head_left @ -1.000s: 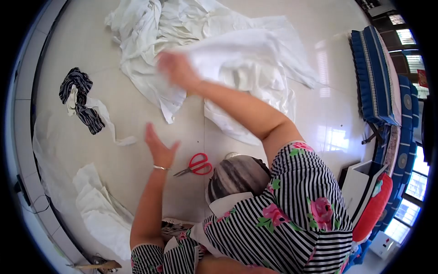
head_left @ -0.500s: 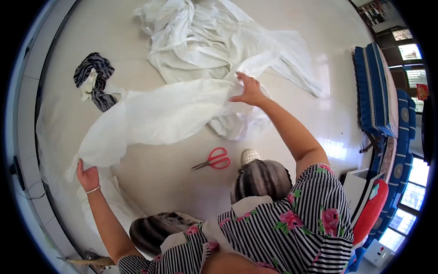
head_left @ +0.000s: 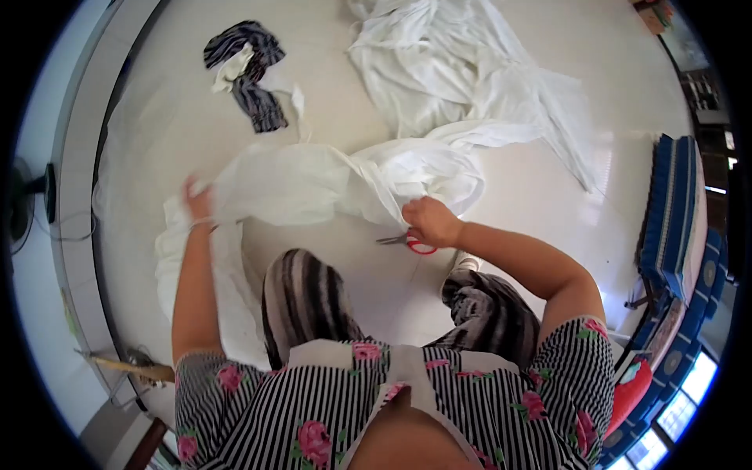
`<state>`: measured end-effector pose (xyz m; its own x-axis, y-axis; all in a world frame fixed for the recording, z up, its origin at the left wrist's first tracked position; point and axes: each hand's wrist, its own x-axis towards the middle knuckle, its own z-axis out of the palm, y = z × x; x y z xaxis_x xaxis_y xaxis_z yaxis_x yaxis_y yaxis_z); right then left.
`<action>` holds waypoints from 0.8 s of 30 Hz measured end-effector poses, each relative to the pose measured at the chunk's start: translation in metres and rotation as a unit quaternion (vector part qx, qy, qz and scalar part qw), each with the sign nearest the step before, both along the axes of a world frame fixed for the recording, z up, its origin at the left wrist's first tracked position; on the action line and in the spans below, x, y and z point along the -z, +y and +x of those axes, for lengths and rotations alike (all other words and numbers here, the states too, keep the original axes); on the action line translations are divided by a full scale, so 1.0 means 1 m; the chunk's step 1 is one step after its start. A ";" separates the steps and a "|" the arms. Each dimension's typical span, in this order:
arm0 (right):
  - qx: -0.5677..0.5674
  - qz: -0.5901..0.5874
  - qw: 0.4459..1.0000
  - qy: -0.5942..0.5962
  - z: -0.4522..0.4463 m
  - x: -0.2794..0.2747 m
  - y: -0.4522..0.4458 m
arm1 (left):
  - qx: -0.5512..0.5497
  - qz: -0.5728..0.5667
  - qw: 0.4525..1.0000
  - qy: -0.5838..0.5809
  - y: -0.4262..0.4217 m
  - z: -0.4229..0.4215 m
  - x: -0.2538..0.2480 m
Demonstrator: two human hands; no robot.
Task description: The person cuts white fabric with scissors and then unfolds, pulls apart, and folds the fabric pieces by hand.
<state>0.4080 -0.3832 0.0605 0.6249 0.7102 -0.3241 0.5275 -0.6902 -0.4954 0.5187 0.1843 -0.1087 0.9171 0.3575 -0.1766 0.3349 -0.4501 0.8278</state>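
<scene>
A long strip of white fabric [head_left: 282,184] stretches across the floor between my two hands. My left hand [head_left: 198,202] is smeared by motion at the strip's left end, with a bit of white between its fingers. My right hand [head_left: 431,222] is closed on the strip's near edge, where the cloth loops and folds. Just below that hand are red-handled scissors [head_left: 421,246], their blades pointing left. The hand covers part of the handles, and they appear to rest on the floor.
A large heap of white fabric [head_left: 446,66] lies ahead. Dark striped cloth [head_left: 258,102] with a pale piece on it lies at upper left. More white cloth [head_left: 207,290] is by my left leg. Blue cushioned seating [head_left: 666,215] stands at the right.
My right hand has gone from spread on the strip's top to closed on its near edge, beside the scissors. My left hand has moved nearer the strip's middle. The view has shifted.
</scene>
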 end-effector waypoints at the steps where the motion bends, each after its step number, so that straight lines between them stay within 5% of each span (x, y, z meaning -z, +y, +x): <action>1: 0.008 0.007 1.000 0.004 -0.013 -0.003 0.010 | 0.145 -0.002 0.989 -0.038 -0.057 0.004 0.003; 3: 0.024 0.019 0.999 0.013 -0.029 -0.004 0.020 | 0.376 0.079 0.921 0.069 -0.183 0.005 -0.067; 4: 0.042 0.035 0.998 0.019 -0.020 0.020 0.032 | 0.493 0.075 0.866 0.038 -0.204 0.020 -0.031; 9: 0.193 0.150 0.969 0.044 -0.040 0.020 0.031 | 0.690 0.161 0.704 0.055 -0.295 -0.009 -0.048; 12: 0.331 0.123 0.932 0.077 -0.039 0.021 0.026 | 0.653 0.072 0.732 0.180 -0.299 0.006 -0.068; 14: 0.404 0.058 0.911 -0.058 -0.043 0.041 -0.002 | 0.578 -0.070 0.811 0.057 -0.283 0.011 -0.117; 16: 0.448 0.035 0.864 -0.226 -0.036 0.062 -0.041 | 0.549 -0.064 0.832 0.041 -0.268 0.023 -0.181; 18: 0.538 -0.018 0.809 -0.238 -0.012 0.063 -0.077 | 0.533 -0.044 0.845 0.028 -0.256 0.032 -0.238; 22: 0.730 -0.070 0.647 -0.207 0.041 0.029 -0.145 | 0.390 -0.003 0.901 -0.192 -0.218 0.045 -0.323; 24: 0.770 -0.091 0.584 -0.242 0.044 0.015 -0.181 | 0.255 0.114 0.923 -0.264 -0.194 0.052 -0.354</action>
